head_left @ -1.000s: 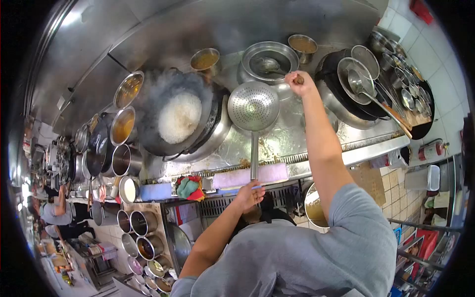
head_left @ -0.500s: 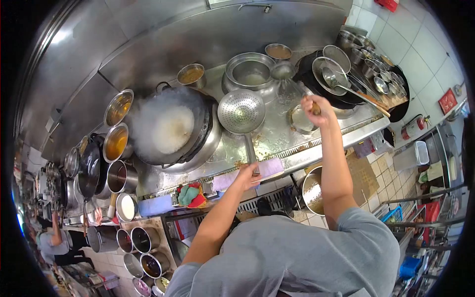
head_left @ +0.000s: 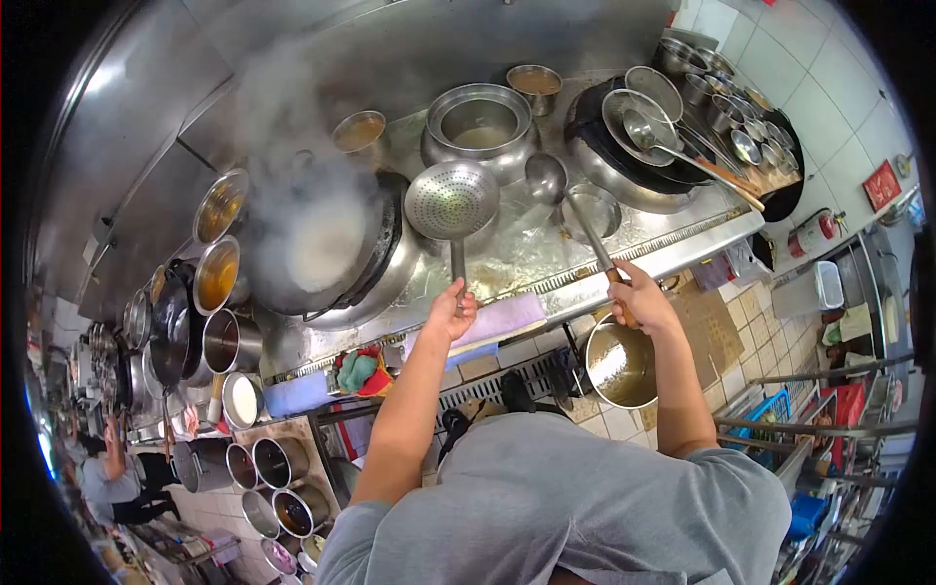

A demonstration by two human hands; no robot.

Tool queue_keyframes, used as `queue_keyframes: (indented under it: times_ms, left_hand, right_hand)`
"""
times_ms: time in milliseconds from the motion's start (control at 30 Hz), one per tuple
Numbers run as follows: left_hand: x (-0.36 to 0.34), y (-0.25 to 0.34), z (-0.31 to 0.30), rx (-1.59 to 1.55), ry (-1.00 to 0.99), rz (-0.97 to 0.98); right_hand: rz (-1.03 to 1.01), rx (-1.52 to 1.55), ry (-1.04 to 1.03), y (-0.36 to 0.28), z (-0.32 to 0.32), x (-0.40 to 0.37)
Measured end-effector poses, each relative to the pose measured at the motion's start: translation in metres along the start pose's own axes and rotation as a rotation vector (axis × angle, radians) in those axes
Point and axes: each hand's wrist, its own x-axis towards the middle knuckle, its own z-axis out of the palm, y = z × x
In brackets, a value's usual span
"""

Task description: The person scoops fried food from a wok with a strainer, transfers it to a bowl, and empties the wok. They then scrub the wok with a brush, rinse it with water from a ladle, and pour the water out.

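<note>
My left hand [head_left: 450, 311] grips the long handle of a round perforated skimmer [head_left: 451, 200], whose head hangs just right of the steaming wok [head_left: 317, 239]. The wok holds foaming white contents under thick steam. My right hand [head_left: 639, 297] grips the wooden end of a long metal ladle [head_left: 547, 177]. The ladle's bowl hovers over the wet steel stove top, in front of a large steel pot [head_left: 478, 125] and next to a small steel bowl [head_left: 597, 210].
A second dark wok [head_left: 624, 146] with strainers and ladles sits at the right. Sauce pots [head_left: 216, 275] line the left side, and small seasoning bowls [head_left: 746, 136] the far right. A pot of liquid [head_left: 619, 364] stands on the floor. Another person [head_left: 107, 478] works at the lower left.
My right hand pulled back from the large pot toward the stove's front edge, drawing the ladle out with it. My left hand slid up the skimmer handle. Steam from the wok thickened.
</note>
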Motion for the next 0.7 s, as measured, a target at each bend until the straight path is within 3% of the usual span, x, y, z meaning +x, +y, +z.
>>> queue_keyframes:
  times_ms: [100,167,233,300,367,467,533,567,633,700]
  left_hand:
    - [-0.012,-0.030,-0.022,0.015,0.002,-0.102]
    - [-0.033,-0.066,-0.034,-0.036,0.044,-0.150]
    - [-0.064,-0.097,-0.024,-0.104,0.044,-0.213]
    - [-0.081,-0.105,-0.002,-0.083,0.051,-0.151]
    - [-0.067,-0.097,0.006,-0.113,0.073,-0.129]
    - [-0.036,-0.079,0.001,-0.155,-0.064,-0.084]
    - [-0.031,-0.073,-0.001,-0.152,-0.056,-0.084]
    - [-0.028,-0.069,-0.003,-0.127,-0.052,-0.103]
    - [-0.026,-0.063,0.000,-0.160,-0.009,-0.073]
    - [-0.037,-0.058,0.012,-0.109,0.108,-0.028]
  right_hand:
    - [-0.152,-0.193,0.072,-0.020,0.010,0.009]
    - [-0.216,-0.054,0.071,-0.036,0.009,0.044]
    - [-0.342,-0.135,-0.002,-0.054,0.005,0.101]
    - [-0.550,-0.507,0.154,-0.067,0.012,0.180]
    - [-0.378,-0.566,0.106,-0.104,0.043,0.221]
    - [-0.377,-0.619,0.097,-0.119,0.083,0.305]
    - [-0.042,-0.751,-0.050,-0.134,0.107,0.330]
    - [-0.053,-0.757,-0.067,-0.131,0.115,0.337]
    - [0.112,0.338,-0.107,-0.104,0.119,0.379]
    - [0.336,1.156,-0.314,-0.085,0.104,0.414]
